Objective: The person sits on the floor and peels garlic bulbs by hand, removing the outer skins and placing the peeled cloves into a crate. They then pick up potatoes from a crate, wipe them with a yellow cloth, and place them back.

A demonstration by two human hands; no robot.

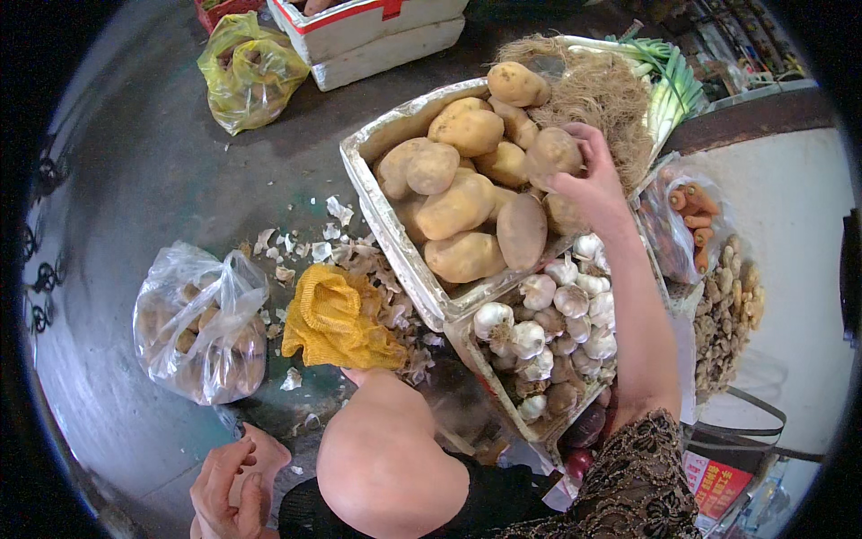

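My right hand [596, 178] grips a potato [554, 156] over the right side of a white foam box [404, 269] heaped with potatoes [458, 202]. At the lower left, my left hand [225, 488] is raised beside my knee with bent, parted fingers and nothing visible in it. A second foam box, full of garlic bulbs [528, 339], adjoins the potato box on the near side, under my right forearm. Left of the boxes, a yellow mesh bag [337, 316] lies crumpled on the floor among garlic skins. A clear plastic bag [202, 323] of round brownish produce stands farther left.
Leeks [670, 87] with long roots lie behind the potatoes. Bagged carrots [697, 209] and ginger [724, 316] are at the right. A yellow plastic bag [249, 74] and another foam box [384, 50] stand at the top. Red onions [578, 463] show below the garlic.
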